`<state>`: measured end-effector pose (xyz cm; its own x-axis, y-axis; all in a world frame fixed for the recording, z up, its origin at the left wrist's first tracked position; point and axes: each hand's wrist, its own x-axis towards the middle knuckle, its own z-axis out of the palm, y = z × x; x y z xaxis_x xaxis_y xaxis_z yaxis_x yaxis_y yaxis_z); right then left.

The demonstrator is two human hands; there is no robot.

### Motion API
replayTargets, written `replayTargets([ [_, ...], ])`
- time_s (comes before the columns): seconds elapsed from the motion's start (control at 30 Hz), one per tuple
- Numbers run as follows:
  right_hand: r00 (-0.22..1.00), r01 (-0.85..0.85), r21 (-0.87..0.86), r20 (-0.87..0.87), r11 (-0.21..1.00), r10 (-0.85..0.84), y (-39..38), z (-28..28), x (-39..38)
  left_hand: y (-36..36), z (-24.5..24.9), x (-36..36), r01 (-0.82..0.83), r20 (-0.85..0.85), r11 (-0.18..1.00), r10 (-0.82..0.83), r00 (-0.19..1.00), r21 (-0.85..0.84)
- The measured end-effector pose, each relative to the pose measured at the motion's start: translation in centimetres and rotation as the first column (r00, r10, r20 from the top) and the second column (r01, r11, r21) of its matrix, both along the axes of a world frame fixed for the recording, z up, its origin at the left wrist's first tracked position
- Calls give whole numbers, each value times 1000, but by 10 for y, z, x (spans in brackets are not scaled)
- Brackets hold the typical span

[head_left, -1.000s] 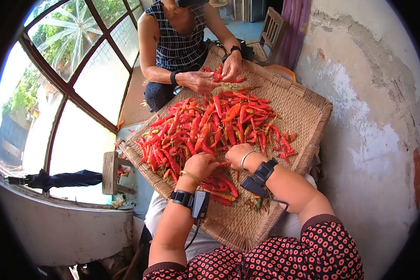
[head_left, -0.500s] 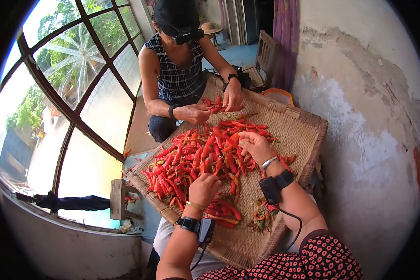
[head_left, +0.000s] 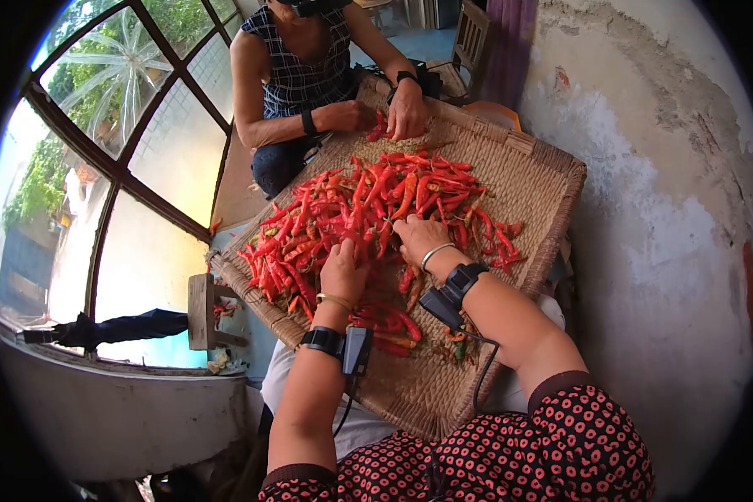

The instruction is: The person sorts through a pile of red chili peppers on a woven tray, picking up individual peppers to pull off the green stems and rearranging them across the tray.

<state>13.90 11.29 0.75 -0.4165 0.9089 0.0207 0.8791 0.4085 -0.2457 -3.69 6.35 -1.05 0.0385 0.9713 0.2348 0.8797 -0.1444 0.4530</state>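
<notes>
A heap of red chili peppers covers the middle of a shallow woven basket tray. My left hand is at the near side of the heap, its fingers closed around a red chili pepper that shows slightly blurred at the fingertips. To its right, my right hand touches the heap with its fingers bent and drawn together. Whatever sits between those fingertips is hidden. Below my hands lies a smaller group of red peppers, with a few greenish and orange ones to the right.
Across the tray, another person handles a few peppers with both hands at the far edge. A window with dark bars stands on the left, above a folded black umbrella and a wooden stool. A worn plaster wall rises on the right.
The view has tilted downward. My right hand has come down from above the heap's right side to its near middle, closer to my left hand. The left has reached further into the peppers.
</notes>
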Motion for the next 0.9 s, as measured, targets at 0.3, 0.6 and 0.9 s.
replayTargets([
  [0.3, 993, -120, -289, -23, 950, 119, -4, 29, 17, -9, 16, 1, 364, 350, 911, -282, 893, -195],
  [0.6, 396, -109, -321, -882, 941, -255, 10, 59, 39, -16, 26, 8, 680, 615, 650, -393, 684, -340],
  [0.9, 984, -93, -179, -168, 979, 63, -7, 14, -17, -4, 14, 2, -62, 125, 998, 57, 991, 34],
])
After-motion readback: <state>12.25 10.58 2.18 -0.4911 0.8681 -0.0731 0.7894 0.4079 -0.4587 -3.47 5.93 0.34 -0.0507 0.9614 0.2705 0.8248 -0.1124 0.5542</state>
